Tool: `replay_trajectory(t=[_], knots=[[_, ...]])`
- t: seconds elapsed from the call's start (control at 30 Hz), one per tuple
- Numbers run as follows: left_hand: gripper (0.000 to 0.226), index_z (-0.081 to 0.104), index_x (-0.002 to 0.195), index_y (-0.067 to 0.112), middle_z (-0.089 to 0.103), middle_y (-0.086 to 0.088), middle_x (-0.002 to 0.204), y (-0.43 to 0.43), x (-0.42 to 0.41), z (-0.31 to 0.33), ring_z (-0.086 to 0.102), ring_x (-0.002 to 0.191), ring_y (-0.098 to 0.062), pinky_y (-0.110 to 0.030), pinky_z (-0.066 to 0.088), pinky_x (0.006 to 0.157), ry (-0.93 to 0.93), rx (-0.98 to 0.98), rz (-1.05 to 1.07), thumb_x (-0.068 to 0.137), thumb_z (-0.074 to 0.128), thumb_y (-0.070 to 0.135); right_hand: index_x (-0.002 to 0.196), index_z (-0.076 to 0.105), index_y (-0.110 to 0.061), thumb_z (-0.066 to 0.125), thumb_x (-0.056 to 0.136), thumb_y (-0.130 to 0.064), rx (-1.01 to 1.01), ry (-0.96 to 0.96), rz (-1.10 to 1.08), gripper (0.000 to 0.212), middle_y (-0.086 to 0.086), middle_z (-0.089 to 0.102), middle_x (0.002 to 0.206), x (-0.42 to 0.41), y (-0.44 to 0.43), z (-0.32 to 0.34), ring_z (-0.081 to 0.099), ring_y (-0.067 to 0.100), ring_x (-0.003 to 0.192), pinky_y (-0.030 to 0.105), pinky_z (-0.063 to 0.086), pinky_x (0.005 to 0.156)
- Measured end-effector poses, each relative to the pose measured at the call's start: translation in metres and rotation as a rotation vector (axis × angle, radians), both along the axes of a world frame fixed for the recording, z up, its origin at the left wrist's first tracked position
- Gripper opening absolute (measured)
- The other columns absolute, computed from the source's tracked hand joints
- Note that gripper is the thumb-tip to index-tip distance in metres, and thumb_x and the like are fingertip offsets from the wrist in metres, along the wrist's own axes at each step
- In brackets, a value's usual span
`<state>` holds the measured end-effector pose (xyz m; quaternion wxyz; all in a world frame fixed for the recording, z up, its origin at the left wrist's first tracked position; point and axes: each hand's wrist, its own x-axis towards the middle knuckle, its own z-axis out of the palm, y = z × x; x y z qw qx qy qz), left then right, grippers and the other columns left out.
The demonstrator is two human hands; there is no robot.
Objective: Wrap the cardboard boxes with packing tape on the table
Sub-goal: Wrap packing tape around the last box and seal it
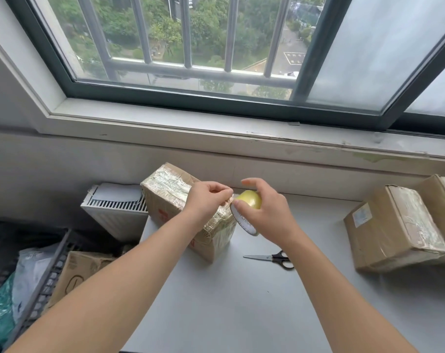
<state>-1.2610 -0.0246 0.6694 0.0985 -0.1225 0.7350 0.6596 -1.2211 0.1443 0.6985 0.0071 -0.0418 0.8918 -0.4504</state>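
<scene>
One black crate (51,263) of bags stands left, beside a radiator (114,207). On the grey bench (241,301), a cardboard box (165,189), already thickly banded, appears mid-wrap: the left hand (208,200) pinches the tape's free end over it, and the right hand (264,212) grips the tape roll (249,202) just beside. Scissors (272,258) lie near, so cutting seems next. Two taped boxes (394,230) at right look finished. A barred window (191,47) overlooks trees.

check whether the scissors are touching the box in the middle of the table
Apart. The head view shows a strip of bare table between the blade tips of the scissors and the middle box.
</scene>
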Motion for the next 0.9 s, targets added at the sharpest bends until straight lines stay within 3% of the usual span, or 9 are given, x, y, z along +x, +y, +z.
replay_trajectory(t=[0.17,0.33,0.43,0.53,0.67,0.8,0.9], knots=[[0.014,0.075,0.105,0.009,0.072,0.001,0.081,-0.004,-0.006,0.006,0.061,0.067,-0.008,-0.018,0.046,0.058,-0.084,0.032,-0.111,0.092,0.076,0.014,0.124,0.062,-0.032,0.076,0.088,-0.034,0.026,0.025,0.050,0.038,-0.025,0.064,0.101,-0.005,0.011,0.007,0.059,-0.007,0.094,0.008,0.045,0.074],[0.016,0.076,0.101,0.004,0.071,-0.003,0.076,-0.006,-0.012,0.010,0.059,0.065,-0.010,-0.017,0.049,0.060,-0.239,0.161,-0.181,0.087,0.080,0.010,0.129,0.058,-0.032,0.078,0.088,-0.031,0.116,0.113,0.208,0.045,-0.015,0.068,0.099,-0.003,0.023,0.011,0.063,0.009,0.078,0.026,0.054,0.073],[0.016,0.078,0.101,0.006,0.075,-0.003,0.081,-0.012,-0.013,0.014,0.063,0.065,-0.008,-0.017,0.051,0.063,-0.320,0.187,-0.223,0.087,0.081,0.012,0.130,0.057,-0.032,0.077,0.086,-0.036,0.189,0.163,0.263,0.048,-0.016,0.067,0.099,-0.007,0.029,0.011,0.058,0.009,0.074,0.027,0.049,0.070],[0.009,0.078,0.096,0.008,0.075,-0.003,0.082,-0.015,-0.011,0.011,0.065,0.067,-0.007,-0.017,0.054,0.063,-0.389,0.236,-0.261,0.088,0.079,0.013,0.127,0.055,-0.033,0.076,0.083,-0.039,0.310,0.267,0.328,0.049,-0.026,0.057,0.082,-0.005,0.030,0.012,0.051,0.005,0.071,0.022,0.040,0.064],[0.010,0.072,0.084,0.013,0.072,0.000,0.077,-0.011,-0.004,0.006,0.063,0.066,-0.007,-0.018,0.051,0.067,-0.472,0.353,-0.229,0.091,0.076,0.019,0.127,0.058,-0.029,0.076,0.081,-0.032,0.377,0.332,0.410,0.049,-0.039,0.043,0.077,-0.007,0.029,0.017,0.045,0.004,0.074,0.026,0.046,0.061],[0.015,0.071,0.079,0.016,0.070,0.001,0.076,-0.012,-0.002,0.006,0.059,0.064,-0.007,-0.020,0.047,0.063,-0.426,0.338,-0.232,0.091,0.077,0.023,0.126,0.058,-0.028,0.075,0.081,-0.032,0.366,0.336,0.411,0.048,-0.032,0.045,0.075,-0.007,0.031,0.015,0.045,0.006,0.072,0.026,0.046,0.060],[0.012,0.074,0.083,0.017,0.074,-0.002,0.082,-0.011,-0.001,0.010,0.062,0.065,-0.008,-0.023,0.040,0.060,-0.247,0.138,-0.235,0.090,0.080,0.025,0.128,0.056,-0.028,0.075,0.082,-0.033,0.342,0.289,0.369,0.050,-0.024,0.051,0.079,-0.006,0.029,0.009,0.046,0.009,0.071,0.029,0.047,0.062]])
